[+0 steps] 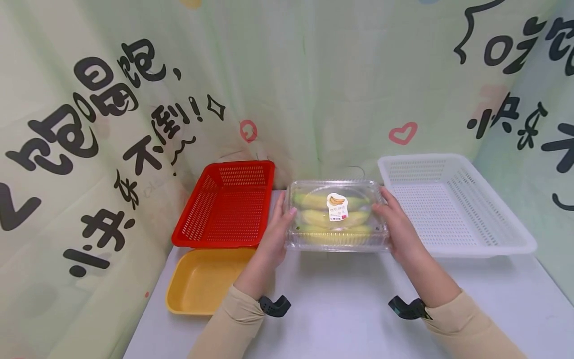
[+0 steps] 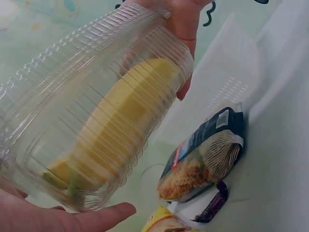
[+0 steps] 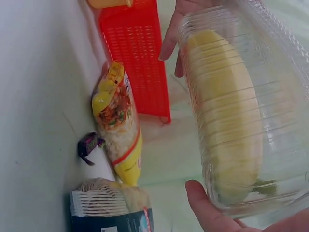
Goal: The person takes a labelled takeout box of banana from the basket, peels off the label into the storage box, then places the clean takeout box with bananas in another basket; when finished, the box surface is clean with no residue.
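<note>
A clear plastic clamshell box of yellow bananas hangs above the table, its lid toward the head camera. A white label with a banana picture is on the lid. My left hand grips the box's left end, thumb at the lid edge. Its right end is held by my right hand, thumb over the lid's side. Through the ribbed wall in the left wrist view, a banana shows lengthwise. The right wrist view shows fingers reaching under the box.
At the back left stands a red basket, with a yellow tray in front of it. A white basket is at the right. Beyond the box lie a dark-blue food packet, a yellow food packet and a small purple-wrapped piece.
</note>
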`<state>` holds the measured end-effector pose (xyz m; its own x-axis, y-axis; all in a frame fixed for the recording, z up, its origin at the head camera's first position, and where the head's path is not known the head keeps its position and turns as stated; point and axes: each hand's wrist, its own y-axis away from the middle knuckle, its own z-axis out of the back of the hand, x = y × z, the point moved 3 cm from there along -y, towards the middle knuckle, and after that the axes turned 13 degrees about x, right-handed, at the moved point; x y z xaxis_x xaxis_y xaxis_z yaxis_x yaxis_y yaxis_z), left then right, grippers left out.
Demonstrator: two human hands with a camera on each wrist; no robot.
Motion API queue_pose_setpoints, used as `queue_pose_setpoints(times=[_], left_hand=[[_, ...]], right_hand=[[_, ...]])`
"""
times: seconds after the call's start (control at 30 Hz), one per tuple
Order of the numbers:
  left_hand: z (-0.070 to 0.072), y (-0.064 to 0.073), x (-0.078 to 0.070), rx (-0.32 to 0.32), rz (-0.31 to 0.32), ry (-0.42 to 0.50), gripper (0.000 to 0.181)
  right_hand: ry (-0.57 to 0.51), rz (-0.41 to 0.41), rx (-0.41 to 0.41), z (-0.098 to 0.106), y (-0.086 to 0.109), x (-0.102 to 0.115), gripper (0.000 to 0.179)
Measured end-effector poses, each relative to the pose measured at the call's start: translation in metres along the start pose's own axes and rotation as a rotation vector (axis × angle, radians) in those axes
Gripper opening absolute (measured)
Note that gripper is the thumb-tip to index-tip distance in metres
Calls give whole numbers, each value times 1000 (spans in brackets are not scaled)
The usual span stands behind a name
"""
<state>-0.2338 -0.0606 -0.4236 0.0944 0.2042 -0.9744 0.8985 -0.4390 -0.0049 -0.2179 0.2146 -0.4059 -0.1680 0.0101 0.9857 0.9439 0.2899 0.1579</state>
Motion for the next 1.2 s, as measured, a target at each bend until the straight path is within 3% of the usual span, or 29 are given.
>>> queue_pose_setpoints(times=[0.4,0.7,0.97,1.2], left_hand=[[6,7,7,-91,-3,66,71],[5,22,15,-110,7,71,70],[1,35,33,-126,69,20,72],[-8,47,51,-114,101,-32,71]], right_hand=[[101,21,79,-4,1,-7,61],[242,149,81,-7,11,-17,61],[278,232,94,-10,18,-31,64],[306,207,67,-10,26,-48,64]])
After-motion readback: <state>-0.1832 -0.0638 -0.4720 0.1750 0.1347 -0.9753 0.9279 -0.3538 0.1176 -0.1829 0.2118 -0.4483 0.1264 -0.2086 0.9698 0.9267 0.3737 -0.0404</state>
